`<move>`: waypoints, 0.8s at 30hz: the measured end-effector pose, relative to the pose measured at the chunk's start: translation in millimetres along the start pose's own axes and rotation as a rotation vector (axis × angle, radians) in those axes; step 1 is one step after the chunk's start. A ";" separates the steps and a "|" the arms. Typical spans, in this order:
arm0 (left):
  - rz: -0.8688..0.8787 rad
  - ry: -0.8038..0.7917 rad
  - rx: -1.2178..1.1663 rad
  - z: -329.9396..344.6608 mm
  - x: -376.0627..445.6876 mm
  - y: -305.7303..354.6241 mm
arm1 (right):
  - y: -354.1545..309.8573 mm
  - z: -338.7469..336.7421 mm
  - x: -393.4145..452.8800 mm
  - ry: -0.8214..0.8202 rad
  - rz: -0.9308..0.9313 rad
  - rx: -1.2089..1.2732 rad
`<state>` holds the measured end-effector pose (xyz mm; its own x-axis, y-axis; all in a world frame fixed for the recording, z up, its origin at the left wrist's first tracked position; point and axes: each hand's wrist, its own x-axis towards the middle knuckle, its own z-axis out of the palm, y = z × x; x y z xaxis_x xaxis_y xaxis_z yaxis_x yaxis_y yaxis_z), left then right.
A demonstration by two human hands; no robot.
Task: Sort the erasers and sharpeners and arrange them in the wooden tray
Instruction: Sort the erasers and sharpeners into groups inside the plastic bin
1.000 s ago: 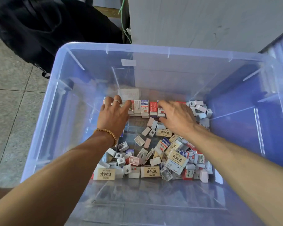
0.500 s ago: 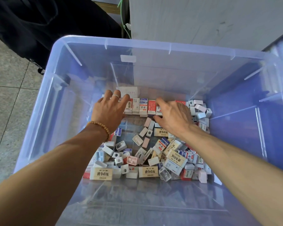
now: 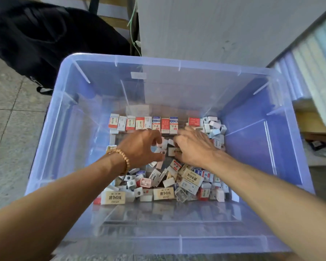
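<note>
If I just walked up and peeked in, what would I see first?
A big see-through plastic bin fills the view, with a jumble of erasers and sharpeners heaped on its floor near the person. The left hand and right hand reach into the middle of it, fingers curled over small pieces. Behind them, a neat row of erasers stands along the far side, with white sharpeners bunched at its right end.

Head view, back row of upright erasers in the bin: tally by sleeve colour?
Red-sleeved erasers: 5
Blue-topped erasers: 2
Mostly white erasers: 2
Total: 9
</note>
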<state>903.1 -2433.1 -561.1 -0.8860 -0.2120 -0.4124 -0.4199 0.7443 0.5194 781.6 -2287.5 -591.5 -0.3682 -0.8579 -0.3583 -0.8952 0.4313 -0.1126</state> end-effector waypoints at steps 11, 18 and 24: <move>0.083 -0.466 0.148 28.9 -24.7 7.7 | 1.3 -3.3 -5.6 -0.125 -0.042 0.018; 0.051 -0.413 0.160 45.0 -25.8 8.7 | 8.3 -51.4 -22.3 -0.121 0.084 0.576; 0.012 -0.439 0.039 40.2 -24.9 11.8 | 3.1 -43.5 -61.0 -0.485 0.032 0.346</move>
<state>928.1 -2393.6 -574.7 -0.7199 0.0794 -0.6896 -0.3951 0.7699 0.5011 790.4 -2246.0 -529.7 -0.1635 -0.6525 -0.7399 -0.7219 0.5903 -0.3610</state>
